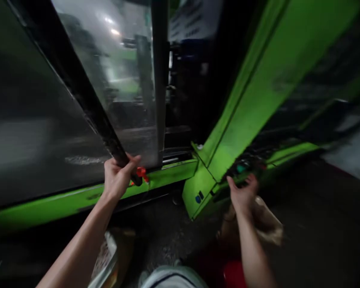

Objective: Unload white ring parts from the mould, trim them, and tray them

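Head view, blurred by motion: a big green machine (pixel 252 80) fills the frame, its housing running off to both sides of the hands. Above the left grip stands a clear sliding guard door (pixel 120 80) in a dark frame, with the dim machine interior visible through the pane. The door looks only partly slid; a dark gap stands open just right of its upright edge, so the opening is neither fully shut nor fully clear, as far as I can judge. The left hand (pixel 117 180) is clenched around the door's black handle bar (pixel 87 104), which slants up and away from the grip. Just right of that grip sits a small orange-red catch (pixel 141 173) on the green sill. The right hand (pixel 243 194) reaches up to the control panel (pixel 252 162), fingers loose and spread, touching or just short of its buttons; the blur hides which. Below the hands lies a dark floor (pixel 318 224).
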`<state>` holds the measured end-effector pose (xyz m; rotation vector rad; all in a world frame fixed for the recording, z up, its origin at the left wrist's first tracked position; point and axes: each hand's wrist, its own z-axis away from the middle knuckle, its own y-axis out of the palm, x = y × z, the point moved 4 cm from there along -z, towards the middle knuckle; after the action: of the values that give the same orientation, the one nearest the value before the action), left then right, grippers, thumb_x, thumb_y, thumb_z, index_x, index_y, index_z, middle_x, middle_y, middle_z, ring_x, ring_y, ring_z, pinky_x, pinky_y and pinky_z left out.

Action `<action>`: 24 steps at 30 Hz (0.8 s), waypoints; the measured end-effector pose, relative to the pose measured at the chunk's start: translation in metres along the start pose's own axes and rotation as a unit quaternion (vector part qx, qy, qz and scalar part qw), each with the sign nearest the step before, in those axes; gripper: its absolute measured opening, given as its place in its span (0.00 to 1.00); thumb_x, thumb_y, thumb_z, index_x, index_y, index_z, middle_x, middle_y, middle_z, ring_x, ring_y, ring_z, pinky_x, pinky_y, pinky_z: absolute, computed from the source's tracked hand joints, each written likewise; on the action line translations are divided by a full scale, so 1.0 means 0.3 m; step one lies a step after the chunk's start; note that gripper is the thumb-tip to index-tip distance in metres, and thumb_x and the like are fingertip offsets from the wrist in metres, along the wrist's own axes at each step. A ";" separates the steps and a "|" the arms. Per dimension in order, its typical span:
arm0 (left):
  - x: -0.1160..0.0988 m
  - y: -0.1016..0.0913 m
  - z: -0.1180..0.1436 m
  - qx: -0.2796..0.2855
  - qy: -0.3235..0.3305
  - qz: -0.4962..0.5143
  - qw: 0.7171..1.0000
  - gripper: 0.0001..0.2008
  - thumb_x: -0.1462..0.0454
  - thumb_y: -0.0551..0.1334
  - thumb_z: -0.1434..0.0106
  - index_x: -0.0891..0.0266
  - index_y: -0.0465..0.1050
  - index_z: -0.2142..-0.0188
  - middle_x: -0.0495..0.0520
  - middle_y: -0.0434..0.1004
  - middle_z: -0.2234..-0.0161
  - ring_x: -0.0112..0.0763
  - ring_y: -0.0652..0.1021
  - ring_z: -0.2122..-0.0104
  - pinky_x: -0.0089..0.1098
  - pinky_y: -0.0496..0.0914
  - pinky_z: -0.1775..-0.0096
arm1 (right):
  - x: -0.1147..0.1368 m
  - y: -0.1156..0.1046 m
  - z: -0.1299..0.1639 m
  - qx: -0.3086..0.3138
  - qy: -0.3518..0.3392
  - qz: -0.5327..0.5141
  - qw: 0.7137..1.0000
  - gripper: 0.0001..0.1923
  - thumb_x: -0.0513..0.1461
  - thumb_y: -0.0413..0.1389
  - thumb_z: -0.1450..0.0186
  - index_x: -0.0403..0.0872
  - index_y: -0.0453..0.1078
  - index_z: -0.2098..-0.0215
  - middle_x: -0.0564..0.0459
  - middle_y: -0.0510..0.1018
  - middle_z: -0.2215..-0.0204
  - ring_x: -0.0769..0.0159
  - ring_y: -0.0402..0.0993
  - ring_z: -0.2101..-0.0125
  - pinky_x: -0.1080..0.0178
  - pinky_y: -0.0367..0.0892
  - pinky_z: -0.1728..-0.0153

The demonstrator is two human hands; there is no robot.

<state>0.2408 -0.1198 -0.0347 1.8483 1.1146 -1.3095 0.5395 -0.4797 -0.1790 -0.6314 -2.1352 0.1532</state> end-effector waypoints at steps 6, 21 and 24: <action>-0.015 0.373 -0.015 0.233 -0.002 -0.002 0.972 0.20 0.56 0.70 0.43 0.63 0.64 0.81 0.47 0.62 0.83 0.24 0.63 0.80 0.28 0.58 0.75 | 0.004 0.088 -0.052 -0.001 0.048 0.048 0.998 0.52 0.62 0.65 0.44 0.37 0.61 0.35 0.30 0.71 0.44 0.44 0.70 0.44 0.42 0.66 0.40; 0.040 0.848 0.012 0.265 0.023 0.071 0.961 0.20 0.55 0.63 0.41 0.59 0.52 0.77 0.44 0.49 0.78 0.22 0.52 0.77 0.29 0.48 0.75 | -0.030 0.103 0.000 -0.041 -0.090 0.128 0.987 0.54 0.67 0.55 0.35 0.30 0.65 0.32 0.24 0.75 0.46 0.34 0.73 0.44 0.41 0.70 0.44; 0.074 0.883 0.012 0.269 0.031 0.068 0.960 0.18 0.56 0.62 0.41 0.60 0.54 0.77 0.45 0.50 0.78 0.23 0.53 0.77 0.30 0.48 0.74 | -0.049 0.105 -0.001 -0.054 -0.110 0.145 0.982 0.57 0.69 0.54 0.37 0.28 0.65 0.33 0.23 0.76 0.47 0.30 0.73 0.47 0.39 0.72 0.47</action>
<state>0.4777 -0.2388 -0.0549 2.3184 0.6793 -1.5896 0.5590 -0.4597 -0.1999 -1.0316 -2.2627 0.2781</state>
